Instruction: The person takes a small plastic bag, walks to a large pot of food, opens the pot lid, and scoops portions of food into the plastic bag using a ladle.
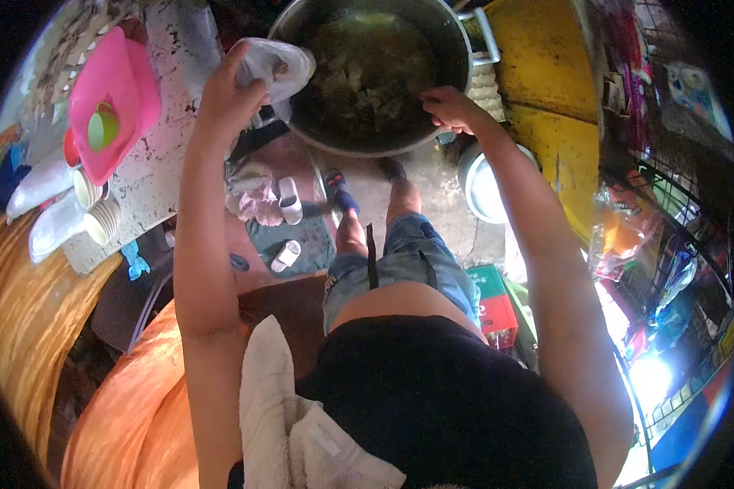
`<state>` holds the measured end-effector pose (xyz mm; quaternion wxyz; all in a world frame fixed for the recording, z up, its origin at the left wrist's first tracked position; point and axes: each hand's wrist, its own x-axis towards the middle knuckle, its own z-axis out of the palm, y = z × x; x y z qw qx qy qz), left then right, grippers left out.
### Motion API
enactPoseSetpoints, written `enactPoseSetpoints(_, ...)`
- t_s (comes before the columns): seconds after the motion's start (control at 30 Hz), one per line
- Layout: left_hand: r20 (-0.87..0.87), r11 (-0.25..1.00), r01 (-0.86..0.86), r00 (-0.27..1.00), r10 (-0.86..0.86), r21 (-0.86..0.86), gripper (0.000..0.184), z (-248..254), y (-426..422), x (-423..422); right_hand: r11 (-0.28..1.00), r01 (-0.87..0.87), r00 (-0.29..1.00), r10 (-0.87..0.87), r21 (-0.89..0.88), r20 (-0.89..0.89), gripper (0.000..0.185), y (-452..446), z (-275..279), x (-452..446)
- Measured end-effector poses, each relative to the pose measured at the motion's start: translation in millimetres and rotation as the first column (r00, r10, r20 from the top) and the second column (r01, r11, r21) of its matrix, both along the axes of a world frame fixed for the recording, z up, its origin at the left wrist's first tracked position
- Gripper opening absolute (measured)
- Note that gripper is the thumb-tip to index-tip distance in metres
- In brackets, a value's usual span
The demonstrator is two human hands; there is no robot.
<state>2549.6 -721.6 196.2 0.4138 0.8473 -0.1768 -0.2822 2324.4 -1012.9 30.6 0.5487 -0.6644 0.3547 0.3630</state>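
A large metal pot (367, 149) with dark liquid and pale pieces in it stands at the top centre. My left hand (232, 98) grips a clear plastic bag (277, 69) at the pot's left rim; the bag has something small inside that I cannot make out. Over the right part of the pot's opening is my right hand (453, 110), its fingers pinched together. Whatever those fingers hold, if anything, is too small to name.
A pink basin (143, 90) with a green cup (103, 129) rests on the worn counter (167, 155) at left, near stacked cups (102, 222). A yellow panel (546, 65) is at right. Slippers (289, 201) and a red-green box (495, 306) lie below. A white towel (269, 391) hangs in front.
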Motion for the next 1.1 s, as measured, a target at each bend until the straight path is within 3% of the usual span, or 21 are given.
enactPoseSetpoints(0.13, -0.017, 1.000, -0.013, 1.000, 0.014, 0.014, 0.065, 3.8, -2.1, -2.3, 0.882, -0.367, 0.891, 0.425, -0.295, 0.162, 0.023, -3.9, -24.9, 8.9)
enactPoseSetpoints(0.17, -0.027, 1.000, -0.010, 1.000, 0.010, 0.007, 0.065, 5.4, -0.4, -4.2, 0.828, -0.436, 0.834, 0.519, -0.354, 0.189, 0.022, -9.6, 6.0, 15.9)
enactPoseSetpoints(0.27, -0.035, 1.000, 0.008, 0.999, -0.007, 0.009, 0.064, 9.3, 1.2, -4.9, 0.630, -0.559, 0.589, 0.759, -0.539, 0.276, 0.021, -30.6, 11.0, 15.4)
enactPoseSetpoints(0.33, -0.020, 0.999, 0.026, 0.999, -0.025, 0.045, 0.064, 8.6, 1.1, -3.6, 0.831, -0.470, 0.847, 0.519, -0.297, 0.113, 0.022, -23.5, 61.5, 22.9)
enactPoseSetpoints(0.37, -0.026, 0.999, 0.020, 0.999, -0.019, 0.034, 0.064, 6.6, 1.4, -3.7, 0.844, -0.480, 0.860, 0.507, -0.238, 0.065, 0.028, -20.8, 55.4, 26.3)
enactPoseSetpoints(0.43, -0.038, 1.000, 0.012, 0.999, -0.011, 0.018, 0.064, 3.1, 3.5, -4.8, 0.445, -0.690, 0.483, 0.870, -0.571, 0.094, 0.028, -6.5, 3.1, 30.3)
enactPoseSetpoints(0.5, -0.004, 0.997, 0.031, 1.000, -0.031, 0.074, 0.065, 2.7, 6.9, -2.3, 0.462, -0.583, 0.510, 0.848, -0.669, 0.141, 0.032, 7.8, -6.5, 31.9)
enactPoseSetpoints(0.57, 0.004, 0.997, 0.025, 1.000, -0.026, 0.075, 0.065, 1.6, 12.2, -2.1, 0.657, -0.608, 0.641, 0.738, -0.445, 0.213, 0.033, -4.4, 1.3, 22.4)
enactPoseSetpoints(0.67, -0.006, 1.000, -0.003, 1.000, 0.003, 0.021, 0.065, 4.8, 11.3, -2.4, 0.496, -0.651, 0.361, 0.868, -0.574, 0.341, 0.033, -35.3, -0.9, 4.9)
enactPoseSetpoints(0.7, -0.006, 0.999, 0.006, 1.000, -0.005, 0.037, 0.065, 10.3, 7.5, -2.3, 0.615, -0.630, 0.557, 0.783, -0.474, 0.275, 0.032, -35.4, 4.6, 2.3)
enactPoseSetpoints(0.77, -0.014, 0.999, 0.020, 1.000, -0.019, 0.031, 0.064, 10.9, 5.0, -1.6, 0.427, -0.691, 0.377, 0.901, -0.583, 0.214, 0.029, -40.5, -9.6, 5.3)
enactPoseSetpoints(0.8, -0.020, 1.000, 0.027, 0.999, -0.027, 0.010, 0.064, 6.5, 6.5, -0.2, 0.095, -0.646, -0.028, 0.989, -0.757, 0.147, 0.027, -50.1, -58.8, 8.1)
enactPoseSetpoints(0.83, -0.027, 0.999, 0.035, 0.999, -0.035, -0.008, 0.064, 4.1, 7.7, 0.6, -0.206, -0.516, -0.331, 0.943, -0.831, -0.028, 0.026, -47.5, -79.7, 5.0)
enactPoseSetpoints(0.87, -0.029, 1.000, 0.028, 0.999, -0.029, -0.012, 0.064, 5.2, 7.4, 0.2, -0.416, -0.273, -0.574, 0.794, -0.867, -0.200, 0.025, -44.6, -100.1, 2.2)
enactPoseSetpoints(0.93, -0.034, 1.000, 0.012, 0.999, -0.013, -0.019, 0.063, 8.7, 5.1, -1.8, -0.689, 0.171, -0.727, 0.394, -0.704, -0.563, 0.025, -17.5, -112.7, 4.2)
enactPoseSetpoints(0.97, -0.041, 0.999, 0.003, 0.999, -0.005, -0.032, 0.064, 8.7, 5.6, -1.9, -0.725, 0.405, -0.701, 0.146, -0.558, -0.698, 0.025, -2.0, -117.5, 8.5)
enactPoseSetpoints(1.0, -0.049, 0.999, -0.006, 0.999, 0.004, -0.043, 0.064, 9.1, 7.4, -2.3, -0.687, 0.618, -0.606, -0.105, -0.383, -0.789, 0.026, 13.6, -117.5, 11.9)
enactPoseSetpoints(1.03, -0.054, 0.998, -0.014, 0.998, 0.011, -0.055, 0.064, 8.8, 8.8, -1.0, -0.532, 0.828, -0.410, -0.359, -0.177, -0.839, 0.026, 19.5, -113.8, 12.2)
enactPoseSetpoints(1.07, -0.054, 0.999, -0.025, 0.998, 0.022, -0.044, 0.063, 7.8, 10.2, 0.3, -0.288, 0.958, -0.171, -0.555, -0.004, -0.814, 0.027, 25.8, -108.8, 13.0)
enactPoseSetpoints(1.1, -0.056, 0.999, -0.035, 0.998, 0.033, -0.035, 0.062, 6.1, 11.5, 1.0, 0.062, 0.986, 0.156, -0.660, 0.153, -0.735, 0.029, 25.3, -85.6, 11.6)
